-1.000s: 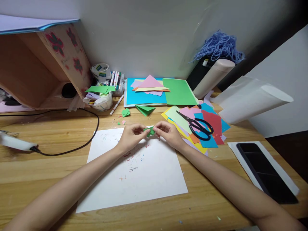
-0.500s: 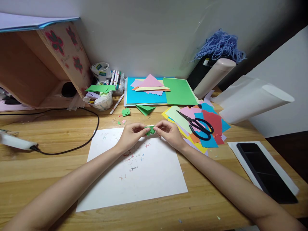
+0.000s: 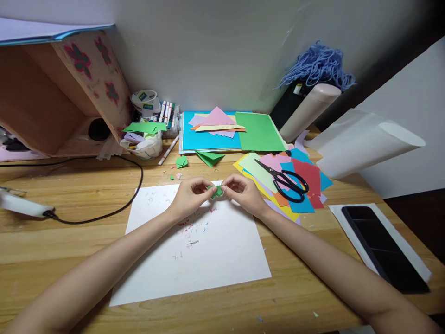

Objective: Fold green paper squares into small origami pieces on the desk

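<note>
Between my hands is a small folded piece of green paper [image 3: 217, 191], pinched at both ends. My left hand [image 3: 193, 195] grips its left end with thumb and forefinger; my right hand [image 3: 242, 191] pinches the right end, the fingertips partly covering it. Both hands are over the far edge of a white sheet [image 3: 208, 260] marked with coloured marker strokes. Just beyond them lie a folded green paper shape [image 3: 181, 162], a folded green triangle [image 3: 210, 158] and tiny scraps. Black-handled scissors [image 3: 285, 181] rest on coloured paper pieces to the right of my right hand.
Stacked coloured sheets [image 3: 260, 134] lie against the wall. A tub of paper scraps [image 3: 148, 149], a marker [image 3: 168, 150] and a black cable [image 3: 139, 185] are at left. A phone [image 3: 382, 250], a rolled white sheet [image 3: 368, 144] and a pale cylinder [image 3: 309, 113] stand or lie at right.
The green paper has turned slightly between my fingertips, its lower edges now showing more. Both hands stay in nearly the same place.
</note>
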{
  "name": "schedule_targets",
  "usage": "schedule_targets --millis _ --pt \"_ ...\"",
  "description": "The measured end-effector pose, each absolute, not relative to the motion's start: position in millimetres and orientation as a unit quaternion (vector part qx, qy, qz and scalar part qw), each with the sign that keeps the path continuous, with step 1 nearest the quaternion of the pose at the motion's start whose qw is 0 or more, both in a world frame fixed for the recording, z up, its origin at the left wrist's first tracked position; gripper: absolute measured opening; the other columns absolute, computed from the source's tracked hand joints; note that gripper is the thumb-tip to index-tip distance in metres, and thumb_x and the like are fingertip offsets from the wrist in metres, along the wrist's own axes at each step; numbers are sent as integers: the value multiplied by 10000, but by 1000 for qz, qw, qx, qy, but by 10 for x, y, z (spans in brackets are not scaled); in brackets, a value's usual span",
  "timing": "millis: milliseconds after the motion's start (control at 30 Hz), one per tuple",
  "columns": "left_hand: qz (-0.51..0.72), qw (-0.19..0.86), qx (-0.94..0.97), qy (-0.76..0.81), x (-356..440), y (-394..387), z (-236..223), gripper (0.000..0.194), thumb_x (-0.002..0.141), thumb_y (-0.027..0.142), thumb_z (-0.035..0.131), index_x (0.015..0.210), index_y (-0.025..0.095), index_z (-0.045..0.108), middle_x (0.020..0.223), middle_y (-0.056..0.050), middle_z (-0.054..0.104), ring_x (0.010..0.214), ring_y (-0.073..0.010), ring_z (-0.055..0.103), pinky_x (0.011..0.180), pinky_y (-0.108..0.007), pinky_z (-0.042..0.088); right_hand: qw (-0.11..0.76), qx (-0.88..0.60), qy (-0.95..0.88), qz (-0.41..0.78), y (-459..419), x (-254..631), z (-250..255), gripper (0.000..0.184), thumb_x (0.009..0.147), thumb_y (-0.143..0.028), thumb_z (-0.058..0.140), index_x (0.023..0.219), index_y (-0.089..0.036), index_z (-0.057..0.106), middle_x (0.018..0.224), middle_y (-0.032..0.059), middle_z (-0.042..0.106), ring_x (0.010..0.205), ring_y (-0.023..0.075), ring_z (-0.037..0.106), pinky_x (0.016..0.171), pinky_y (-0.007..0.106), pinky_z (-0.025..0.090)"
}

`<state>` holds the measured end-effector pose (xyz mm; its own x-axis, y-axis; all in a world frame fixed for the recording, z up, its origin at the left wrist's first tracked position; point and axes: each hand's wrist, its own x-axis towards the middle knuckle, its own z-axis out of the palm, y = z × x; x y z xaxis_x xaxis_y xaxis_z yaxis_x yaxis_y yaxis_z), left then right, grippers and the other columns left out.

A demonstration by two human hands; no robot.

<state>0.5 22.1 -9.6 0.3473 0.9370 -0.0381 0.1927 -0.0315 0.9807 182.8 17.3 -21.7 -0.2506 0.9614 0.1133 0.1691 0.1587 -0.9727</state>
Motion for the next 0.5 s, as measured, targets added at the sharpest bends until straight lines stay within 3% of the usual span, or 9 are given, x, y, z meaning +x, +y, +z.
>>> schedule_targets --millis 233,500 --pt "349 511 639 456 10 211 -116 242 743 357 622 734 116 602 678 -46 628 579 -117 565 540 -222 440 412 -433 -644 477 184 1841 -208 161 793 -312 574 745 -158 567 679 0 557 585 100 519 559 232 434" --pt "351 535 627 444 13 208 -77 261 742 372 630 756 112 612 723 -61 638 642 -139 594 602 -250 474 344 -450 -696 442 136 1788 -198 193 776 -326 591 696 -168 516 620 -28 492 560 89 430 525 217 352"
